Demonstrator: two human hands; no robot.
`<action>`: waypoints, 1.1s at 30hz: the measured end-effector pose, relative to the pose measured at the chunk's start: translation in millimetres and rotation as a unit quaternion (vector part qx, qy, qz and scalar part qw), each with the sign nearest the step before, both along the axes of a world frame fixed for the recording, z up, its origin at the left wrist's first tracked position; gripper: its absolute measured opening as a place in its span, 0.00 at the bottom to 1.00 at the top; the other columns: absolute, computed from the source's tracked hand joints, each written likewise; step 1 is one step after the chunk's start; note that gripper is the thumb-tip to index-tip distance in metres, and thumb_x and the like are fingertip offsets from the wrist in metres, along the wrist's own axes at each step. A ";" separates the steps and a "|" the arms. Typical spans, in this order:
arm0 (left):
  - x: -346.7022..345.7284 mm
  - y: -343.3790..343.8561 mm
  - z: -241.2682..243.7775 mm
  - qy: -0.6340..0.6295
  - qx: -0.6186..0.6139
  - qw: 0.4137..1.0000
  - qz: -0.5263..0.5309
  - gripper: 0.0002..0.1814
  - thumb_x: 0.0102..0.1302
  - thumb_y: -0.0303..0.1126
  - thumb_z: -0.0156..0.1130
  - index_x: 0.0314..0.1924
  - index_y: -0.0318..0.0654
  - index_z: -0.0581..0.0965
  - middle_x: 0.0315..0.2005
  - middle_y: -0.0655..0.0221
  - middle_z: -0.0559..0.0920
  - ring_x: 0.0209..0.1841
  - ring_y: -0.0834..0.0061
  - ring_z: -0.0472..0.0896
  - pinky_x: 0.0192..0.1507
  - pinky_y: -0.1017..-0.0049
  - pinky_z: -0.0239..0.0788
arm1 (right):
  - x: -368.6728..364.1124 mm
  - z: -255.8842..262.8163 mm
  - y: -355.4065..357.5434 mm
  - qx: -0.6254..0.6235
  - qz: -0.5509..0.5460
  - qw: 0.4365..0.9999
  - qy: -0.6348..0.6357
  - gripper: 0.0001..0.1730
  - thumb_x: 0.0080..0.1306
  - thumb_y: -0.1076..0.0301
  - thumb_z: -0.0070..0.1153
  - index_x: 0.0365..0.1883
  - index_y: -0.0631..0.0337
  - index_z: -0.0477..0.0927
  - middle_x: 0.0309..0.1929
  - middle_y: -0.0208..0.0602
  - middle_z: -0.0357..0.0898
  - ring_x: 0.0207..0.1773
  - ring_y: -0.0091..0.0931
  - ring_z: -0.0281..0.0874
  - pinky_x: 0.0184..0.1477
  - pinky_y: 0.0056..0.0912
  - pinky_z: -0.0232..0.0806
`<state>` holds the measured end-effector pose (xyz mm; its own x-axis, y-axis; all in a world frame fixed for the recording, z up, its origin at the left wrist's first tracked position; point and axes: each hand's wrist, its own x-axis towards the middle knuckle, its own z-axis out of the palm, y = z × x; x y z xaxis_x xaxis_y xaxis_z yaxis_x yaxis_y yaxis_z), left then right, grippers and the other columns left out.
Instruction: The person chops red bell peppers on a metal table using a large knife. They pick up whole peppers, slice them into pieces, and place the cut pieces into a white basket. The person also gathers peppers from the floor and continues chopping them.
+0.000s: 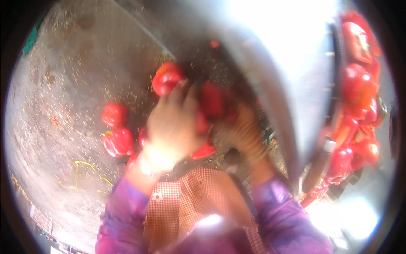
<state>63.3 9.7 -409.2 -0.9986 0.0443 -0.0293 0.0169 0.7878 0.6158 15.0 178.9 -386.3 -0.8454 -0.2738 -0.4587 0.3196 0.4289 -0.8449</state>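
Both hands are blurred among red bell peppers over a dirty, seed-strewn concrete floor. My left hand [173, 127] reaches forward, back of the hand up, its fingertips at the near edge of a whole red bell pepper [167, 79]. Facing it from the right is my right hand [245, 127], in shadow. More red pepper [213, 99] shows between the hands; blur hides whether the right fingers grip it. A red pepper piece [203, 151] lies below them. Two whole peppers, one farther off [114, 115] and one nearer [119, 142], sit to the left.
A large shiny metal wall [282, 79] curves close along the right. Beyond it are heaped several red peppers [358, 89], some cut open. A brown handle-like object [318, 168] stands by that wall. Yellow string [92, 168] lies on the floor [63, 95] at left.
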 end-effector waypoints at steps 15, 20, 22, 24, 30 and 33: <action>-50.8 -63.5 238.1 0.261 0.005 0.965 -0.007 0.37 0.47 0.39 0.76 0.58 0.30 0.76 0.49 0.50 0.80 0.48 0.46 0.80 0.48 0.56 0.76 | -45.3 262.1 -41.0 0.255 0.104 0.844 0.461 0.32 0.45 0.50 0.76 0.47 0.57 0.84 0.54 0.55 0.71 0.55 0.48 0.73 0.54 0.48 0.68; -168.1 -37.8 276.2 -0.075 -0.034 0.995 -0.057 0.33 0.57 0.40 0.75 0.61 0.35 0.76 0.41 0.58 0.86 0.40 0.65 0.84 0.44 0.66 0.79 | -153.0 268.0 -64.9 0.459 0.166 0.833 0.260 0.05 0.69 0.65 0.60 0.40 0.51 0.86 0.34 0.38 0.86 0.37 0.33 0.83 0.47 0.35 0.77; -193.3 -30.2 282.4 -0.146 -0.047 0.982 -0.107 0.36 0.61 0.46 0.75 0.64 0.34 0.75 0.41 0.60 0.87 0.39 0.70 0.85 0.43 0.70 0.80 | -189.6 232.9 -32.2 0.578 0.303 0.540 0.531 0.09 0.69 0.60 0.57 0.40 0.48 0.87 0.39 0.34 0.87 0.44 0.30 0.82 0.55 0.35 0.74; -181.5 -47.9 262.9 -0.006 -0.082 0.985 -0.153 0.38 0.61 0.50 0.74 0.64 0.33 0.74 0.42 0.61 0.87 0.41 0.69 0.85 0.47 0.71 0.80 | -163.8 250.7 -35.7 0.607 0.196 0.665 0.388 0.13 0.67 0.60 0.59 0.49 0.50 0.85 0.44 0.38 0.86 0.51 0.33 0.81 0.54 0.37 0.74; -46.6 -118.5 124.3 0.238 -0.137 0.961 0.041 0.22 0.56 0.42 0.76 0.49 0.43 0.82 0.37 0.57 0.85 0.40 0.52 0.83 0.44 0.58 0.76 | 16.0 194.5 -50.4 0.158 0.132 0.839 0.503 0.33 0.57 0.68 0.71 0.60 0.63 0.75 0.55 0.52 0.77 0.58 0.45 0.77 0.60 0.44 0.70; 40.3 -183.6 24.5 -0.061 -0.105 0.988 0.098 0.51 0.51 0.44 0.83 0.72 0.35 0.68 0.63 0.49 0.78 0.65 0.50 0.77 0.67 0.59 0.70 | 75.9 96.3 -73.9 0.242 0.148 0.916 0.284 0.41 0.55 0.61 0.73 0.68 0.52 0.73 0.60 0.52 0.74 0.61 0.45 0.76 0.60 0.48 0.72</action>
